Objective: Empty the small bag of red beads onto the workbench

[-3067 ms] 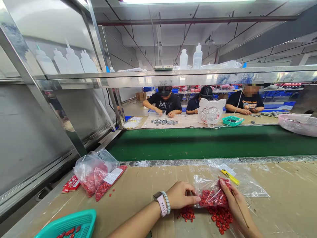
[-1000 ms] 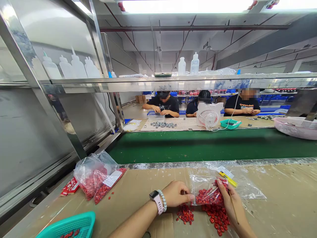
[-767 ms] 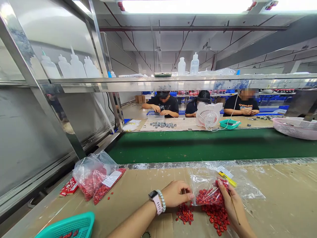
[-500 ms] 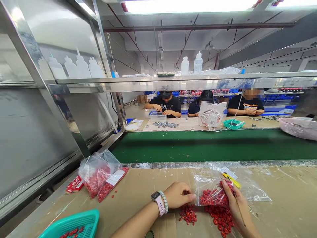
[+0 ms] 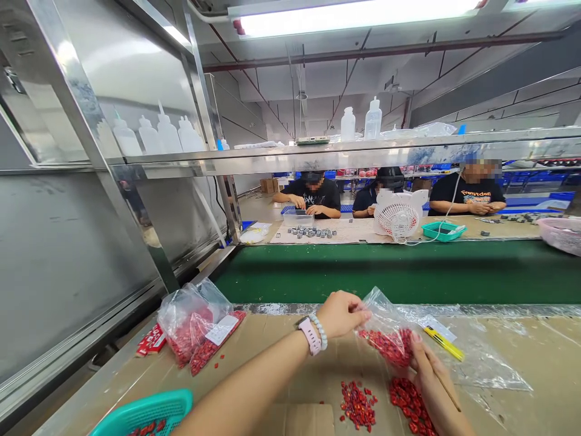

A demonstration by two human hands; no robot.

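gap (image 5: 380,402) between red piles (image 5: 357,406), plastic sheet (image 5: 483,363) right

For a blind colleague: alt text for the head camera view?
A person's left hand holds up a clear bag of small red pieces, the right hand, gripping a thin stick, touching it from below, above two loose red piles on a cardboard-covered bench. A teal basket sits at lower left; three co-workers sit beyond a green conveyor belt.

The tabletop (image 5: 556,357) is faced with matt brown cardboard. A thin clear plastic bag (image 5: 380,315) is glossy and crinkled, and the red pieces (image 5: 358,406) inside and beside it are shiny. A smooth teal plastic basket (image 5: 145,412) is seen at the near left corner, and polished stainless steel is used for the shelf (image 5: 363,151).
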